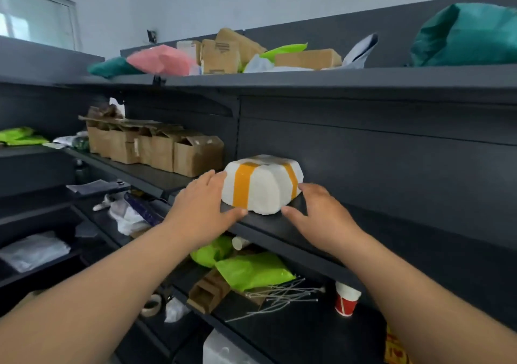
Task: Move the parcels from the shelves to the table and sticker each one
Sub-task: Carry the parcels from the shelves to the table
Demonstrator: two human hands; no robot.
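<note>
A white foam parcel [263,187] bound with orange tape strips sits on the middle dark shelf [268,229], near its front edge. My left hand [207,204] lies against the parcel's left side, fingers straight, thumb on the shelf at the parcel's lower left corner. My right hand [321,212] is at the parcel's right side, fingers spread and relaxed, fingertips touching its right edge. Neither hand has lifted it.
Brown cardboard boxes [156,148] stand to the left on the same shelf. The top shelf holds pink, green and teal bags [470,36] and boxes. Below are green bags [251,271], metal pins, a red paper cup [347,299] and a tape roll [151,305].
</note>
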